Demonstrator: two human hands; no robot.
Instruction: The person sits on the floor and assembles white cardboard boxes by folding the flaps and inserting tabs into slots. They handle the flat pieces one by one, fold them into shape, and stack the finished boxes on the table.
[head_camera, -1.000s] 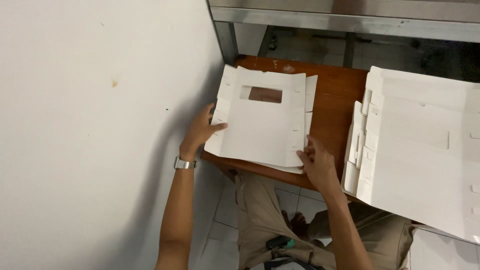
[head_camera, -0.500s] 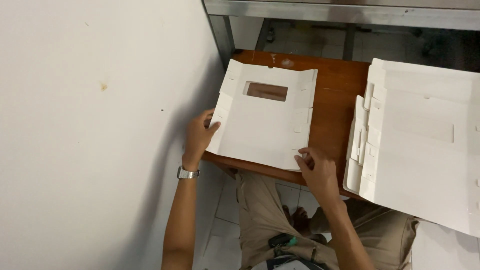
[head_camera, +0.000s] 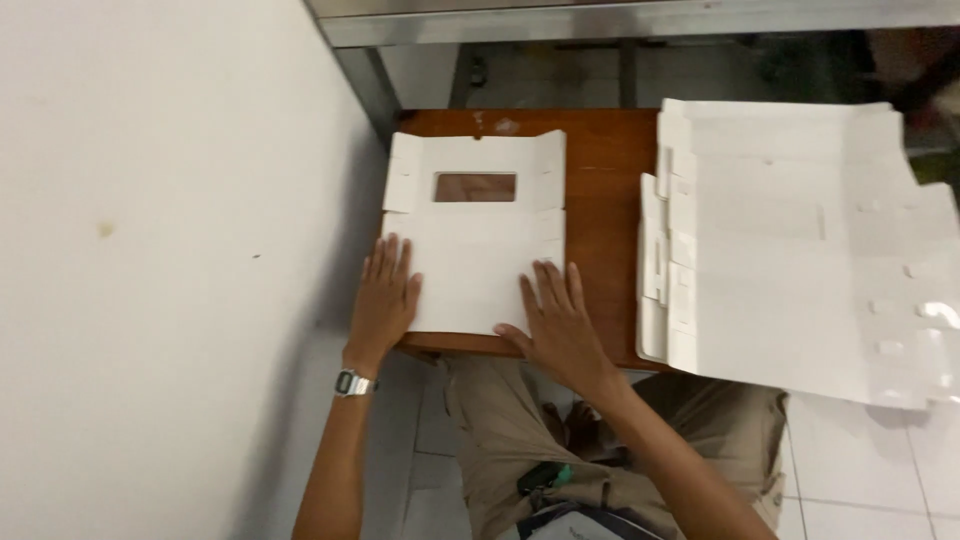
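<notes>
A flat white cardboard box blank with a rectangular window cut-out lies on a small brown wooden table. My left hand rests flat on the blank's near left corner, fingers spread; a watch is on that wrist. On the near right edge of the blank my right hand presses down, palm flat and fingers apart. Neither hand grips anything.
A stack of flat white box blanks covers the table's right side and overhangs its edge. A white wall runs along the left. A metal shelf edge crosses the top. My knees and a tiled floor show below.
Both hands have shifted from gripping the blank's side edges to lying flat on its near edge. The blank now sits squarer on the table.
</notes>
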